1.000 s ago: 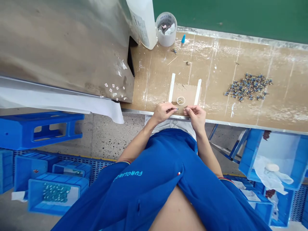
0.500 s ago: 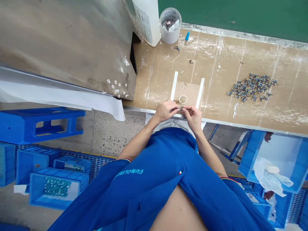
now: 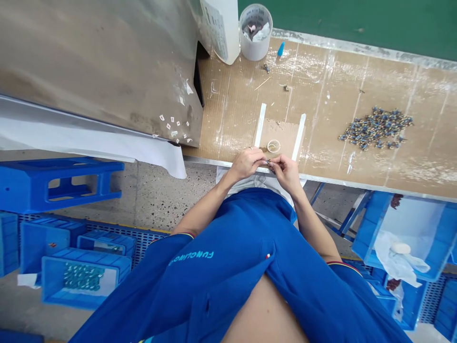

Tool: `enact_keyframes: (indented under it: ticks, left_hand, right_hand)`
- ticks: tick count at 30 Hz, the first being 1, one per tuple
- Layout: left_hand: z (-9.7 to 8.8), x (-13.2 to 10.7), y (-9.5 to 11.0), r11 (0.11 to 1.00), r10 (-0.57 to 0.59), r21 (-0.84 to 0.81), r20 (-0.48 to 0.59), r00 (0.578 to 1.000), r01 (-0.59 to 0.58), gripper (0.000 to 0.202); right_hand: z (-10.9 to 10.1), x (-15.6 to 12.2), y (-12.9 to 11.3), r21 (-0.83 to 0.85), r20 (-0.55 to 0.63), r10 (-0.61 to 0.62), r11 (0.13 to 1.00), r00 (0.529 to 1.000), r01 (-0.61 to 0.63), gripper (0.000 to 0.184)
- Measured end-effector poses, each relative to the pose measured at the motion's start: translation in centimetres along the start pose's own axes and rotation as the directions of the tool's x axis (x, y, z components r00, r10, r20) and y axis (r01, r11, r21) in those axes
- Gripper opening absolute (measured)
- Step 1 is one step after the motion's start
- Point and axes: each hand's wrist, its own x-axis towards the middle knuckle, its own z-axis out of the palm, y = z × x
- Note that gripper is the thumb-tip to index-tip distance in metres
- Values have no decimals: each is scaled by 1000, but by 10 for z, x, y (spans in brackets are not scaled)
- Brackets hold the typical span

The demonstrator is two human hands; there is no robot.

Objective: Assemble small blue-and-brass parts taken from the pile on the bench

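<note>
My left hand (image 3: 249, 162) and my right hand (image 3: 285, 172) meet at the near edge of the cardboard-covered bench. Their fingertips pinch one small metallic part (image 3: 268, 162) between them; it is too small to name. Just beyond the fingers a small round ring-shaped dish (image 3: 273, 146) rests on a piece of cardboard (image 3: 282, 132), held down by white tape strips (image 3: 260, 125). To the right lies a pile of small blue and gold metal parts (image 3: 376, 128). Two similar loose pieces (image 3: 286, 88) lie farther back, near a thin wooden stick (image 3: 263, 84).
A white tub (image 3: 255, 47) holding scraps, a white bottle (image 3: 228, 43) and a blue cap (image 3: 281, 48) stand at the back. On the left a metal box (image 3: 143, 71) bears small paper bits. Blue crates (image 3: 85, 300) and a blue stool (image 3: 60, 190) are on the floor.
The view has shifted slightly. Both hands stay together at the bench edge, with a small turn of the fingers around the part.
</note>
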Motion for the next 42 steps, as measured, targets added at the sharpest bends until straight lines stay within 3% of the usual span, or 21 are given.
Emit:
enact_keyframes:
  ticks: [4, 10, 18, 23, 28, 42]
  left_hand:
    - [-1, 0, 1, 995, -82, -54, 51, 995, 85, 26]
    - [-4, 3, 5, 973, -169, -149, 49, 984, 174, 23]
    - [-11, 4, 0, 980, -94, -167, 70, 993, 105, 34]
    - [-7, 4, -1, 993, -64, -90, 76, 995, 71, 45]
    - [-5, 5, -1, 996, -23, -89, 1, 1000, 23, 38]
    - [-2, 5, -5, 999, -41, 16, 134, 990, 39, 28]
  right_hand:
    - [0, 3, 1, 42, 64, 20, 999, 998, -22, 24]
    - [8, 1, 4, 91, -40, 27, 996, 999, -24, 33]
    - [2, 3, 2, 228, -18, 96, 969, 995, -89, 48]
    - [0, 6, 0, 233, -1, 107, 967, 994, -104, 42]
    - [-2, 9, -1, 190, 58, 83, 977, 995, -92, 29]
    - [-4, 11, -1, 137, 102, 50, 989, 993, -64, 19]
